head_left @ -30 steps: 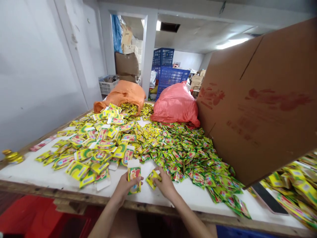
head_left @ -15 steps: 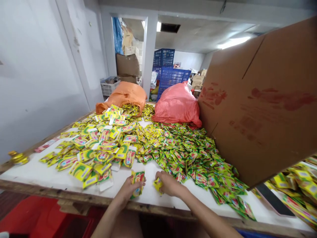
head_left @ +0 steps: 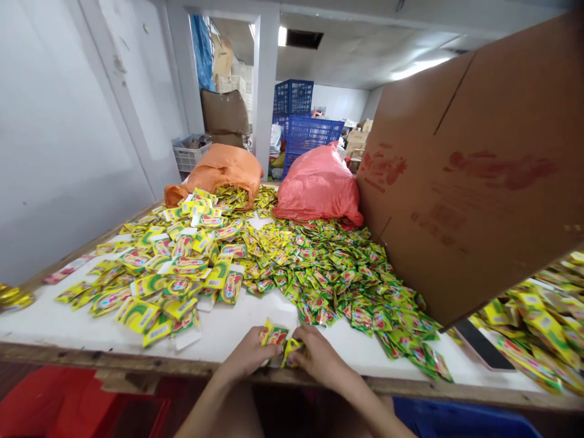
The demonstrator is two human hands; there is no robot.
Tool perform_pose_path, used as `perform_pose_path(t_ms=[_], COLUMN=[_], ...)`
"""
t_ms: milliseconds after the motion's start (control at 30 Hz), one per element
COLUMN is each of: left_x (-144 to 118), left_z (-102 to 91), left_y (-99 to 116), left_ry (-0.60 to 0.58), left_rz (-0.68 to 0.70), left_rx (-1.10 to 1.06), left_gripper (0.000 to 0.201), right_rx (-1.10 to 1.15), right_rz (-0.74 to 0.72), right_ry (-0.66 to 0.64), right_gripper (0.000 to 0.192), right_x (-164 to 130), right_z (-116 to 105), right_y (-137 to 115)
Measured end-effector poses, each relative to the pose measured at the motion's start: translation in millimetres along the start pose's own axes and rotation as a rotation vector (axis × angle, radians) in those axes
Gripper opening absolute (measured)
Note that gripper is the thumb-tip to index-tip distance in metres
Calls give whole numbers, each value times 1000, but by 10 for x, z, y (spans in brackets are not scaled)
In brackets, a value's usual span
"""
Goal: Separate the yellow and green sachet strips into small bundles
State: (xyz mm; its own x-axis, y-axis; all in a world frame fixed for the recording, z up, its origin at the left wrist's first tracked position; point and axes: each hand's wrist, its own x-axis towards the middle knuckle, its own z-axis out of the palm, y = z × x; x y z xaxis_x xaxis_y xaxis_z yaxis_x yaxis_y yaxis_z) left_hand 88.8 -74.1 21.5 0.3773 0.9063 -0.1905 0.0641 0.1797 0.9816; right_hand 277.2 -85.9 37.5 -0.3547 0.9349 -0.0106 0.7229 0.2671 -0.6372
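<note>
At the near edge of the white table (head_left: 55, 319), my left hand (head_left: 249, 358) grips a small yellow-green carton (head_left: 272, 336) with red print. My right hand (head_left: 319, 359) pinches a small yellow sachet (head_left: 292, 350) against the carton's side. Both hands meet over the table's wooden front rim. Just beyond them lies a wide spread of green-yellow sachets (head_left: 333, 280). To the left is a heap of flat yellow cartons (head_left: 182, 267).
A big tilted cardboard box (head_left: 474, 176) looms at the right, with more cartons (head_left: 538, 322) and a phone (head_left: 483, 344) beneath it. An orange sack (head_left: 223, 173) and a red sack (head_left: 319, 188) lie at the far end. Blue crates (head_left: 303, 121) stand behind. Red bin (head_left: 50, 404) below left.
My hands have drawn together and toward the table's near edge; the carton has tipped from upright to lying over, and the sachet now touches it. The view has shifted slightly.
</note>
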Motion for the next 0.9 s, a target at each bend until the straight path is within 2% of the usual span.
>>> perform_pose_path(t_ms=[100, 167, 233, 333, 400, 467, 533, 600, 700, 900], left_x=[18, 24, 30, 46, 61, 76, 87, 95, 102, 97], left_z=[35, 58, 82, 115, 128, 129, 121, 113, 107, 102], left_y=[22, 45, 61, 52, 23, -17, -53, -77, -91, -106], left_ry=[15, 29, 38, 16, -21, -35, -25, -17, -20, -22], left_rz=[1, -12, -39, -29, 0, 19, 30, 31, 26, 31], left_rx=[-39, -97, -150, -162, -131, -92, -57, -28, -4, -50], left_gripper=[17, 14, 16, 19, 17, 14, 11, 10, 8, 10], right_rx=[9, 123, 345, 708, 783, 697, 516, 319, 89, -155], right_rz=[-44, -37, -32, -56, -70, -78, -100, -143, -195, -195], right_ry=[-129, -146, -85, 74, 185, 257, 273, 260, 218, 141], right_gripper=[17, 11, 6, 18, 24, 23, 17, 13, 18, 25], right_x=[21, 62, 122, 234, 305, 355, 374, 365, 333, 310], right_z=[-139, -228, -316, -373, -328, -245, -176, -159, -214, -294], right_y=[15, 29, 16, -79, -161, -226, -263, -286, -326, -471])
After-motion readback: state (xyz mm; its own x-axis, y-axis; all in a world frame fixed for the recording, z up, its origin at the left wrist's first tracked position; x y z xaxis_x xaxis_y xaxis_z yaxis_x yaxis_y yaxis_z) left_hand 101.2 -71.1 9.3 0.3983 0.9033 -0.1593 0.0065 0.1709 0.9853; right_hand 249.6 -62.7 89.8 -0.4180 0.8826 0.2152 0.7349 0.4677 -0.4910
